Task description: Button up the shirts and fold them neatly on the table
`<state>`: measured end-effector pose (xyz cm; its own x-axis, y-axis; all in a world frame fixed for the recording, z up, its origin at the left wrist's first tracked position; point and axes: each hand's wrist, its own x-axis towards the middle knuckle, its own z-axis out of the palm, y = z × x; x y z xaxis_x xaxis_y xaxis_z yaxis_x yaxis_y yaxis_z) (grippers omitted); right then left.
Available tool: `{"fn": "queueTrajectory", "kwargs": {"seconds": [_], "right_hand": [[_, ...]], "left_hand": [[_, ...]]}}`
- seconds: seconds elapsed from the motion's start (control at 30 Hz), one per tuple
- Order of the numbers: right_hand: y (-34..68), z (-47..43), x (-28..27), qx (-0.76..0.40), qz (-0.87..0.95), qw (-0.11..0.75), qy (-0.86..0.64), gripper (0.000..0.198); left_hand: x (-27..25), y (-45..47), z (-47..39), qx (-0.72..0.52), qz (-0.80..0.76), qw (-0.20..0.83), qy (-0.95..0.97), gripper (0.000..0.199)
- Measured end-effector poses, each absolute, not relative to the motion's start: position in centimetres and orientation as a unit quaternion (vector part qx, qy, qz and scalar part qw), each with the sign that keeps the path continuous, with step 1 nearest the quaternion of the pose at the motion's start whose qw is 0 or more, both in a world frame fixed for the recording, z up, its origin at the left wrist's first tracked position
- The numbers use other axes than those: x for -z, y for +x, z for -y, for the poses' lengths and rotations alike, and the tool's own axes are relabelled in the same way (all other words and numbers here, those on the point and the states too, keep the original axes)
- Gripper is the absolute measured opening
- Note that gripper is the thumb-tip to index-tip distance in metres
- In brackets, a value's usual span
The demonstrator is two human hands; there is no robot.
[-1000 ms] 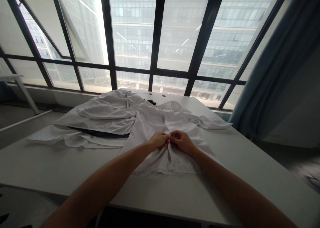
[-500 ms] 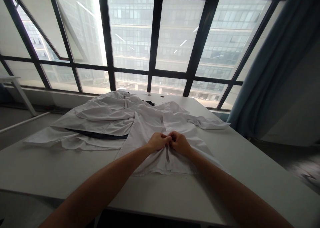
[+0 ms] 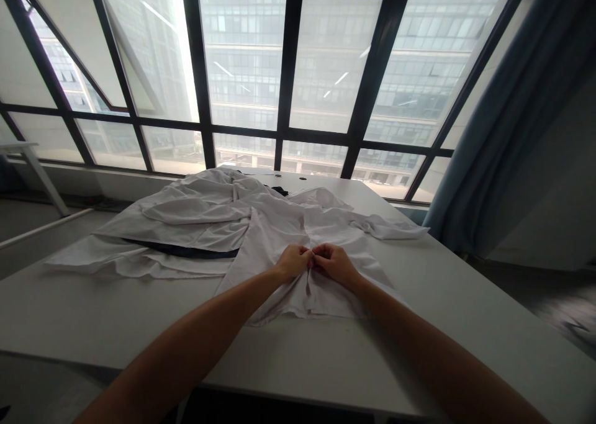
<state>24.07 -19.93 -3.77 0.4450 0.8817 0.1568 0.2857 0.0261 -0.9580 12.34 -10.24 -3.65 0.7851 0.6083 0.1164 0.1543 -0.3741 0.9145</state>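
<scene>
A white shirt (image 3: 279,225) lies spread on the table, its front opening running toward me and a sleeve stretched out to the right. At the front opening, my left hand (image 3: 294,261) pinches one edge of the cloth between thumb and fingers. Close against it, my right hand (image 3: 334,264) pinches the other edge, fingertips meeting the left ones. The cloth puckers around the pinch, and a narrow gap shows in the opening just below. Any button between the fingertips is too small or hidden to make out.
More white garments (image 3: 186,210) lie heaped on the left, with a dark strip (image 3: 181,250) between layers. The white table (image 3: 465,324) extends to both sides. Tall windows (image 3: 246,58) stand behind, and a blue curtain (image 3: 493,120) hangs at the right.
Both hands stay pinched at the shirt's opening. The right hand has shifted slightly left, and the shirt's near hem has drawn a little away from me.
</scene>
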Motion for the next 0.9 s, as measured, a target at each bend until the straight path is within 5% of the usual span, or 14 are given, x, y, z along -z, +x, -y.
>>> {"fn": "queueTrajectory", "kwargs": {"seconds": [0.53,0.9], "right_hand": [[24.1,19.8,3.8,-0.276,0.393,0.587,-0.652,0.009],[24.7,20.1,3.4,-0.312,0.402,0.583,-0.633,0.015]], "left_hand": [[2.5,11.5,10.7,-0.24,-0.241,0.386,0.857,0.018],[2.9,11.5,10.4,-0.271,-0.23,0.417,0.836,0.015]]}}
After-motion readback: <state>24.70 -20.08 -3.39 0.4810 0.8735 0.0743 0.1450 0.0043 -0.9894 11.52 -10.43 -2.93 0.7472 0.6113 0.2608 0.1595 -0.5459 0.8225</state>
